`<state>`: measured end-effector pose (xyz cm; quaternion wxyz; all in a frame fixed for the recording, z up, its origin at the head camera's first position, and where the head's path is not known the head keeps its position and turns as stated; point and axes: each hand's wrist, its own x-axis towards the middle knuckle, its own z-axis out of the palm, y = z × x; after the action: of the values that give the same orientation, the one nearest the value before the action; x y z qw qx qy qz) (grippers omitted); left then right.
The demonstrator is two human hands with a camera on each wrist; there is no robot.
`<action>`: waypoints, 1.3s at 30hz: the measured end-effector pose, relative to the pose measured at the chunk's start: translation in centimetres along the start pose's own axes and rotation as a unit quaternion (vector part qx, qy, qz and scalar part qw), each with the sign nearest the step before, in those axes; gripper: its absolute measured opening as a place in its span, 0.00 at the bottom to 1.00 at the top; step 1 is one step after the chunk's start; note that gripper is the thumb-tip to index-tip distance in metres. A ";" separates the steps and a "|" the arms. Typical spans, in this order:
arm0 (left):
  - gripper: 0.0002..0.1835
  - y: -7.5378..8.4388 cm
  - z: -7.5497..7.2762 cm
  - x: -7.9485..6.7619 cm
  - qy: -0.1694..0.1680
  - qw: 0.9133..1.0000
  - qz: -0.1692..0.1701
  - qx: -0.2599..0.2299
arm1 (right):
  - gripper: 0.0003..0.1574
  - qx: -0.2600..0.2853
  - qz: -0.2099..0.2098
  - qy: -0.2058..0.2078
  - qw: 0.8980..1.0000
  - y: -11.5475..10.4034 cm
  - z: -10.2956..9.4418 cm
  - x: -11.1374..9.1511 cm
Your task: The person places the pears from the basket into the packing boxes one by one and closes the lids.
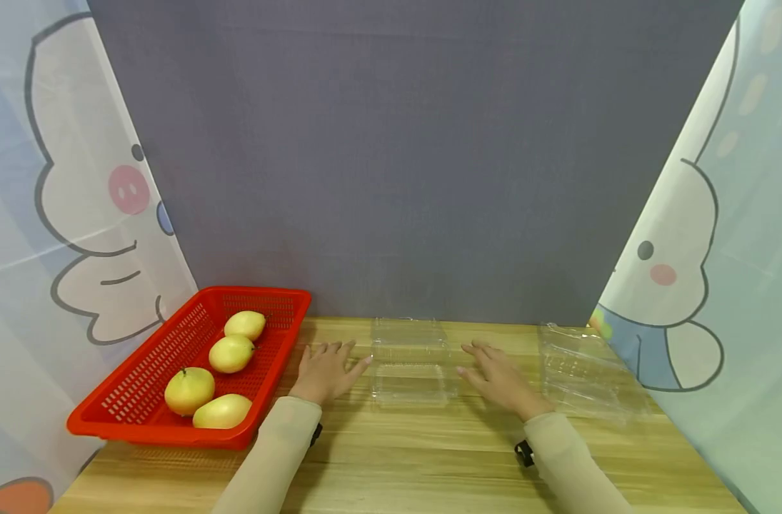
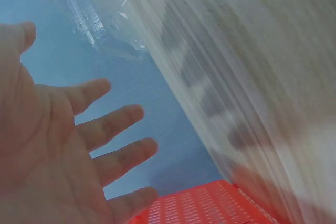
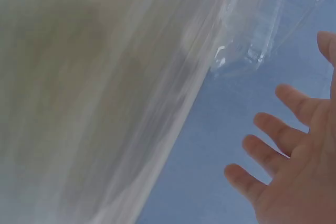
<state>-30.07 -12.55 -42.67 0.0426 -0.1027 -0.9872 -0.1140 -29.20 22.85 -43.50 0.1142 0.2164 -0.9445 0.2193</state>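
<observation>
A clear plastic clamshell box (image 1: 408, 382) stands with its lid raised on the wooden table, between the two hands. To its left is my left hand (image 1: 326, 373), fingers spread, holding nothing. On the other side my right hand (image 1: 498, 378) also has its fingers apart and grips nothing. Both wrist views show bare palms, the left hand (image 2: 52, 145) and the right hand (image 3: 299, 156), with part of the clear box (image 2: 100, 14) beyond the fingers. Neither hand appears to touch the box.
A red plastic basket (image 1: 275, 371) at the left holds several yellow pear-like fruits (image 1: 190, 390). More clear plastic packaging (image 1: 583, 371) lies at the table's right side. A dark grey panel (image 1: 391, 157) rises behind the wooden table (image 1: 391, 457).
</observation>
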 end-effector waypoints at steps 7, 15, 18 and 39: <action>0.41 0.2 -0.1 0.0 -0.012 1.000 0.003 0.017 | 0.39 0.063 0.020 -0.007 0.998 -0.2 0.8 0.4; 0.36 0.5 -0.4 0.2 0.015 0.998 0.025 0.057 | 0.35 0.171 0.094 -0.029 0.980 -0.9 1.3 1.3; 0.37 0.7 -0.8 0.0 0.019 0.997 0.033 0.064 | 0.37 0.221 0.123 -0.042 0.967 -1.0 1.4 1.5; 0.39 1.8 -2.5 -1.3 -0.012 0.996 0.029 0.078 | 0.34 0.441 0.191 -0.070 0.874 -0.8 2.7 2.1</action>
<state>-28.30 -11.71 -39.96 0.0418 -0.1292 -0.9901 -0.0342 -30.95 20.18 -44.90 -0.1034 0.0746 -0.7785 0.6146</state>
